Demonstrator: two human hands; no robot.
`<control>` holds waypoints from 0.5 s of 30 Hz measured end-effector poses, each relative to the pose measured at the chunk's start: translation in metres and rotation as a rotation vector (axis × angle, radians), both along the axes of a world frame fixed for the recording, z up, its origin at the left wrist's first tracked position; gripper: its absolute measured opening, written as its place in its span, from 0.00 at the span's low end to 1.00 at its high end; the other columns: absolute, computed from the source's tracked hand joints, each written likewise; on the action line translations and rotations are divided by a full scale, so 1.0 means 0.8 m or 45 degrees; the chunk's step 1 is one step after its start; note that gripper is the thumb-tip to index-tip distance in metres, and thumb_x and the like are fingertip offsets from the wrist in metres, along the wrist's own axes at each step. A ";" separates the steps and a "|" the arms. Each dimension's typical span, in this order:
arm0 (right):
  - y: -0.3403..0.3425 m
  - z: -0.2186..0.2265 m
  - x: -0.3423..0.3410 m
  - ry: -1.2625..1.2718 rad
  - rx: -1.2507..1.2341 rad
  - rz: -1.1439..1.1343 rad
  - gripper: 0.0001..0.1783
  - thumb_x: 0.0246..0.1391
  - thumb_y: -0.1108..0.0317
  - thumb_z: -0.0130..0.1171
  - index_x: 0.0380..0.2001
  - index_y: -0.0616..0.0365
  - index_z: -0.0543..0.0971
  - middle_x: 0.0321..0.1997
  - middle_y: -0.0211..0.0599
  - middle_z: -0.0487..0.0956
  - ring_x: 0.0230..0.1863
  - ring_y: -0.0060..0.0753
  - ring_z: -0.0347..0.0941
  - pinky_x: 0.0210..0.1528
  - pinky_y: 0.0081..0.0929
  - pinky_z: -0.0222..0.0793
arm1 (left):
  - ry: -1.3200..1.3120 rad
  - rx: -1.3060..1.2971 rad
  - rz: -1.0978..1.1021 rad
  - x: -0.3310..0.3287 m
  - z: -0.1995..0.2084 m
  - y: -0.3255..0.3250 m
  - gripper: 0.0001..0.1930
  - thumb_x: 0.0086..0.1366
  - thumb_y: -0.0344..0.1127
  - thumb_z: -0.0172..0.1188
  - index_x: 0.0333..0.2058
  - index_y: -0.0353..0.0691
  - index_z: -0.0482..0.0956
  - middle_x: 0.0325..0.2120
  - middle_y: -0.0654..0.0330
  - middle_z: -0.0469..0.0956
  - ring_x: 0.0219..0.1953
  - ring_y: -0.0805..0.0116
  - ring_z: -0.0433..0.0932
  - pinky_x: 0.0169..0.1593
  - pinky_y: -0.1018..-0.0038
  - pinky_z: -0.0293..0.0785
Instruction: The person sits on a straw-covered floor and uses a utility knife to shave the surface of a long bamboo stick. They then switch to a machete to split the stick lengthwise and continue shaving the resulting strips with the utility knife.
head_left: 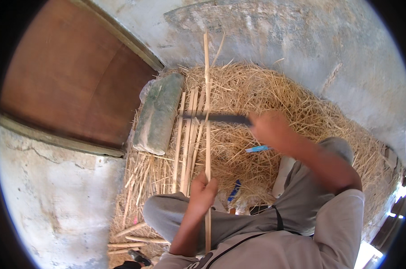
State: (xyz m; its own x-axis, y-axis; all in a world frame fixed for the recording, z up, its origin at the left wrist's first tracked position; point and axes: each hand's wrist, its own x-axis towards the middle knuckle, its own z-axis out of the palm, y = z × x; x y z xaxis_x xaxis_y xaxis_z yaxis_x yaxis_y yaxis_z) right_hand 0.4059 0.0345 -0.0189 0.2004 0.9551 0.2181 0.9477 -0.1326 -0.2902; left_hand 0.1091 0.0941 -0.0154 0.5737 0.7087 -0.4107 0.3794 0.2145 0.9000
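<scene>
My left hand (204,190) is closed round a long pale bamboo strip (207,150), which stretches from my lap up toward the far wall. Beyond that grip, a long dark knife blade (225,118) lies across the strip, pointing left. Its handle is hidden inside my right hand (271,130), whose fingers are wrapped round it. A thin sliver (219,48) splits away from the strip near its far end. Just left of it, several similar loose strips (187,139) lie side by side on the shavings.
Straw-like shavings (274,89) cover the floor up to a stained wall (301,40). A greenish wrapped bundle (159,114) lies on the left, by a brown panel (77,76). Near my legs are a light-blue cutter (257,148) and a dark-blue object (234,190). More sticks (144,240) lie lower left.
</scene>
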 end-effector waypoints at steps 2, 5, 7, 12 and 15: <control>0.005 -0.005 0.003 0.019 -0.025 -0.099 0.14 0.48 0.61 0.70 0.32 0.58 0.80 0.19 0.39 0.79 0.21 0.44 0.79 0.22 0.39 0.74 | 0.050 0.047 -0.013 -0.007 -0.015 0.002 0.02 0.67 0.26 0.51 0.34 0.41 0.70 0.16 0.71 0.64 0.14 0.82 0.61 0.17 0.78 0.54; -0.006 -0.009 -0.008 -0.094 0.029 -0.042 0.12 0.48 0.63 0.69 0.32 0.58 0.81 0.18 0.40 0.79 0.19 0.44 0.79 0.22 0.40 0.74 | 0.044 -0.025 0.041 0.012 0.000 -0.005 0.04 0.68 0.26 0.50 0.33 0.42 0.68 0.15 0.72 0.62 0.11 0.81 0.59 0.14 0.77 0.50; -0.009 -0.018 -0.020 -0.158 0.179 0.136 0.10 0.49 0.65 0.67 0.32 0.57 0.81 0.16 0.39 0.78 0.18 0.44 0.78 0.21 0.41 0.73 | 0.004 0.279 -0.070 0.005 -0.014 -0.007 0.04 0.68 0.25 0.49 0.32 0.42 0.67 0.14 0.71 0.62 0.11 0.80 0.59 0.14 0.77 0.51; 0.012 -0.012 0.011 -0.134 0.207 -0.017 0.07 0.45 0.69 0.64 0.27 0.59 0.79 0.15 0.40 0.77 0.16 0.39 0.77 0.17 0.38 0.71 | -0.040 -0.203 -0.064 0.014 0.011 -0.020 0.03 0.68 0.28 0.54 0.33 0.39 0.71 0.18 0.68 0.68 0.19 0.82 0.64 0.22 0.79 0.59; -0.005 -0.013 -0.026 -0.262 0.315 0.251 0.07 0.43 0.69 0.64 0.24 0.60 0.78 0.14 0.40 0.76 0.15 0.38 0.76 0.15 0.36 0.70 | -0.057 -0.013 -0.032 0.012 -0.006 -0.025 0.05 0.68 0.26 0.50 0.32 0.43 0.67 0.16 0.70 0.62 0.13 0.82 0.58 0.16 0.79 0.52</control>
State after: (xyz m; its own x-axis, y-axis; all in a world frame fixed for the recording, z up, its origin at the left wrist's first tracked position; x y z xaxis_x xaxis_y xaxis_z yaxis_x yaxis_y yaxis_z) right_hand 0.3848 0.0309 -0.0293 -0.0538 0.8846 0.4633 0.9899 0.1081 -0.0915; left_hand 0.1188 0.0739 -0.0202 0.6090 0.6899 -0.3913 0.3441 0.2147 0.9141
